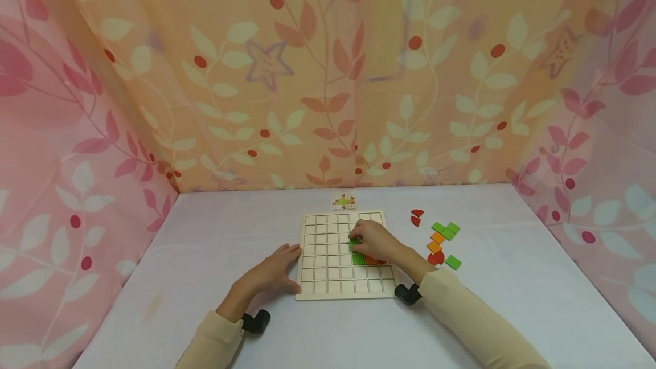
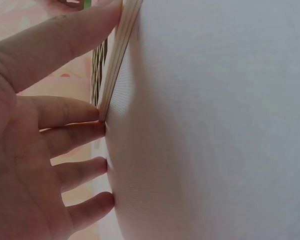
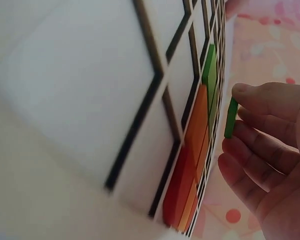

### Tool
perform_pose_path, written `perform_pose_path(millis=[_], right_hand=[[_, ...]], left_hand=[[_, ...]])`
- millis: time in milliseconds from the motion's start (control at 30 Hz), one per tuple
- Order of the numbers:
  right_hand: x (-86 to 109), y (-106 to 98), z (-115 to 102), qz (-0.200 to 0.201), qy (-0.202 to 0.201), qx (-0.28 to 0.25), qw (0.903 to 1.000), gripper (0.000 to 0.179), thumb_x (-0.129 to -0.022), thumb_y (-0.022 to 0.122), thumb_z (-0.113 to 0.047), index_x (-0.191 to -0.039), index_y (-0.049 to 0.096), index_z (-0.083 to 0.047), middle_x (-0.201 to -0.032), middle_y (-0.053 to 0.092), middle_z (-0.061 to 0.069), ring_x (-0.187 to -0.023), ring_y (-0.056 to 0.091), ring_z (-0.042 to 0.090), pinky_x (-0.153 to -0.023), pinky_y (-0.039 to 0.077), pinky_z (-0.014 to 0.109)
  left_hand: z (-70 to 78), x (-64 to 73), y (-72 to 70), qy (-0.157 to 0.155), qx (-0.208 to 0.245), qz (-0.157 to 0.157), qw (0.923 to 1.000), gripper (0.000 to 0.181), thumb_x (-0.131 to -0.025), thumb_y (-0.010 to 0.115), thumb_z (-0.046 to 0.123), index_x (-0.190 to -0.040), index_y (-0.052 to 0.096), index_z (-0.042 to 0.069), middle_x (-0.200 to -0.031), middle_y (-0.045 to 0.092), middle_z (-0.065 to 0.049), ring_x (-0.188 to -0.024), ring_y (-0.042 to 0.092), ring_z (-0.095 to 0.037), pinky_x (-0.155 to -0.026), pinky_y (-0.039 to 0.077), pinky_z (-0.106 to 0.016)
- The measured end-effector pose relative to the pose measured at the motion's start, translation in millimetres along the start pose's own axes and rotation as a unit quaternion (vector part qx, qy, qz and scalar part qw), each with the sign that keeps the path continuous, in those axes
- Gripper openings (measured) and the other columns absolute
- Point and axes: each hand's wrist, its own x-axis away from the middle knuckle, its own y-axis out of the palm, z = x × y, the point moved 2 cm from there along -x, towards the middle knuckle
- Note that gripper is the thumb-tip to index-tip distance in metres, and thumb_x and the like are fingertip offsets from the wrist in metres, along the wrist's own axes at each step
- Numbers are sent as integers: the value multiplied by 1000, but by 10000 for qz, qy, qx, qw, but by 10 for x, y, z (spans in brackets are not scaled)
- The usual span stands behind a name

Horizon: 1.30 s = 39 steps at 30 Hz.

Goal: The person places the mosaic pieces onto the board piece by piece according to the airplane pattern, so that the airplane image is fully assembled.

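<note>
A wooden grid board (image 1: 320, 274) lies flat on the white table. Over its right half my right hand (image 1: 376, 241) pinches a green square tile (image 3: 231, 119) between thumb and fingers, held just off the grid. Below that hand, a green tile (image 1: 358, 259), an orange tile (image 1: 371, 261) and a red piece (image 3: 176, 192) sit in cells of the board, partly covered by the hand in the head view. My left hand (image 1: 274, 271) rests at the board's left edge, thumb and fingers spread, with fingertips touching the edge and the table.
Right of the board lie loose red quarter-round pieces (image 1: 417, 212), orange squares (image 1: 434, 247) and several green squares (image 1: 453, 262). Behind the board is a small pattern card (image 1: 343, 201). Printed fabric walls (image 1: 328, 130) stand around the table's back and sides.
</note>
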Motion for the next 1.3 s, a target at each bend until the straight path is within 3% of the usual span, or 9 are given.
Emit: perform_pose_path(millis=[567, 1300], right_hand=[[-127, 92, -148, -391, -191, 309, 9986, 19, -83, 76, -16, -100, 76, -8, -92, 64, 0, -81, 57, 11, -74, 50, 28], [-135, 111, -169, -428, -390, 531, 9969, 15, -84, 74, -15, -98, 76, -8, -90, 64, 1, -82, 59, 14, -75, 51, 28]], left_hand=[[2, -2, -2, 56, -8, -4, 10000, 92, -70, 88, 21, -146, 41, 0, -156, 36, -14, -149, 21, -38, -117, 25, -57], [-36, -10, 7, 158, -43, 60, 9998, 92, -69, 88, 21, -145, 42, -1, -156, 37, -14, -148, 23, -39, -117, 25, -57]])
